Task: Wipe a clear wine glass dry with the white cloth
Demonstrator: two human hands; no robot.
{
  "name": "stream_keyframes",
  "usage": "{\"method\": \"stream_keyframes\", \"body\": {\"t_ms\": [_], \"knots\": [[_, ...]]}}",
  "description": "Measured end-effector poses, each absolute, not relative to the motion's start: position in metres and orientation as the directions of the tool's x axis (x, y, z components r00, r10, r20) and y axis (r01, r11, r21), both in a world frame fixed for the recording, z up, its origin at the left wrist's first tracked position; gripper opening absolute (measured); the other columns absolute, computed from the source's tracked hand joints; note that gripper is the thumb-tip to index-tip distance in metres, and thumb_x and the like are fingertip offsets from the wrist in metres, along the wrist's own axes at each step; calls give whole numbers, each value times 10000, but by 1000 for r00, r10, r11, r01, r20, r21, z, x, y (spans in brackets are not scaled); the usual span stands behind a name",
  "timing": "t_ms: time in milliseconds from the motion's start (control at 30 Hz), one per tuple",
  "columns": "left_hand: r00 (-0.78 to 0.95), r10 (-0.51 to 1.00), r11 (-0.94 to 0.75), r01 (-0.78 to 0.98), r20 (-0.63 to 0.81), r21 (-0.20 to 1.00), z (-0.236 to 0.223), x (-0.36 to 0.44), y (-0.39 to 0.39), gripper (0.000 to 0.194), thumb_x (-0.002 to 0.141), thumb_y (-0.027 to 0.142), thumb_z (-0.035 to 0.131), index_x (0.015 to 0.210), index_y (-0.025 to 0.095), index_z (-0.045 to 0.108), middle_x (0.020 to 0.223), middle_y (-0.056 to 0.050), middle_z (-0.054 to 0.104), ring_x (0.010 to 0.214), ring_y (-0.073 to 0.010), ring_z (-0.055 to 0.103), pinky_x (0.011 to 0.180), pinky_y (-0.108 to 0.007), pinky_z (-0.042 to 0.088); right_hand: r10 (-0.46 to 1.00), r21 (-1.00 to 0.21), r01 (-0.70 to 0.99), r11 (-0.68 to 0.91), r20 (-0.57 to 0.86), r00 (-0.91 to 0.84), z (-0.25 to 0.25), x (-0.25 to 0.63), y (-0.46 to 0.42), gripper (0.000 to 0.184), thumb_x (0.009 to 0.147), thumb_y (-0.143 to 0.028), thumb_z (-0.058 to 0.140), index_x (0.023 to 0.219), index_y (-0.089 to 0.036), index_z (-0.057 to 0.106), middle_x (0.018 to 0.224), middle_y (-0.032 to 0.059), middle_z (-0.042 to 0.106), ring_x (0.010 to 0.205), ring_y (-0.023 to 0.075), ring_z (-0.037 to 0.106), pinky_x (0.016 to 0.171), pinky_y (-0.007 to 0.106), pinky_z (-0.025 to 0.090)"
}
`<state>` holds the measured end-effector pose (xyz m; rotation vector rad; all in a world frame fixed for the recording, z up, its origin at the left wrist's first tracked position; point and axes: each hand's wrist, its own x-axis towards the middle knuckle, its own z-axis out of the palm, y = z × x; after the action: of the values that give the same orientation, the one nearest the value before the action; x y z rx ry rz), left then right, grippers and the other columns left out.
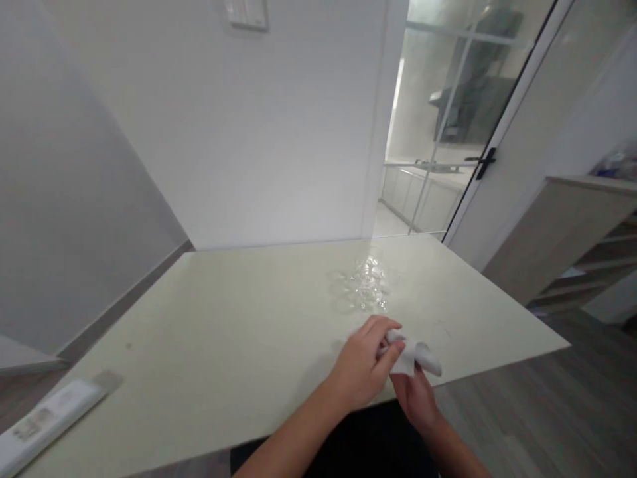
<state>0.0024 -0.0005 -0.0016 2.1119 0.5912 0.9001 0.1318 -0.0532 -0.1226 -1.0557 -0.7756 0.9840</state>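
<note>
Both my hands meet over the near edge of a pale table [223, 318]. My left hand [365, 365] is closed in a pinch on a small folded white cloth [415, 355]. My right hand [415, 398] sits under the cloth with its fingers curled up around it. Just beyond the hands, a puddle of spilled water [363, 285] glistens on the tabletop, a short way from the cloth.
A white remote control [47, 418] lies at the table's near left corner. The table stands against a white wall. A glass door with a black handle [485, 162] is at the back right, and a wooden shelf unit [572, 239] stands to the right.
</note>
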Motion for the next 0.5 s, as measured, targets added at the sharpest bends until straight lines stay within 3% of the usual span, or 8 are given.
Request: {"method": "stream_keyframes", "body": {"t_ms": [67, 167, 233, 333, 500], "knots": [[693, 618, -581, 84, 371, 810, -6, 5, 1, 251, 902, 294, 505, 1129, 221, 585, 1066, -58, 632, 924, -174, 592, 843, -304, 456, 923, -885, -414, 210, 40, 383, -133, 133, -49, 446, 769, -564, 616, 1067, -234, 652, 1066, 64, 692, 1065, 242, 613, 951, 395, 490], [680, 644, -511, 42, 350, 859, -15, 10, 11, 231, 888, 316, 531, 1085, 216, 598, 976, -46, 654, 849, -159, 605, 751, -279, 472, 928, -850, -487, 199, 3, 373, -134, 144, -48, 494, 716, -597, 659, 1063, -245, 658, 1079, 80, 696, 996, 271, 652, 867, 398, 531], [491, 790, -433, 24, 367, 901, -24, 16, 28, 225, 877, 337, 542, 1059, 207, 568, 963, -49, 636, 823, -148, 601, 669, -252, 469, 930, -854, -485, 186, -6, 368, -129, 154, -48, 533, 727, -666, 595, 1057, -254, 667, 1098, 89, 692, 1003, 288, 653, 832, 410, 541], [95, 929, -360, 23, 357, 933, -42, 28, 66, 366, 812, 352, 621, 1110, 203, 469, 1105, -78, 562, 901, -156, 583, 684, -257, 473, 937, -856, -485, 182, 1, 350, -123, 168, -47, 575, 741, -738, 497, 1039, -280, 678, 1095, 89, 696, 1008, 287, 654, 813, 415, 542], [34, 946, -323, 207, 323, 923, -69, 46, 116, 718, 579, 436, 802, 1146, 178, 445, 1201, -109, 439, 965, -195, 541, 839, -363, 471, 938, -857, -491, 157, -26, 345, -131, 174, -48, 507, 745, -698, 530, 972, -284, 715, 1033, 96, 714, 999, 270, 662, 779, 371, 532]]}}
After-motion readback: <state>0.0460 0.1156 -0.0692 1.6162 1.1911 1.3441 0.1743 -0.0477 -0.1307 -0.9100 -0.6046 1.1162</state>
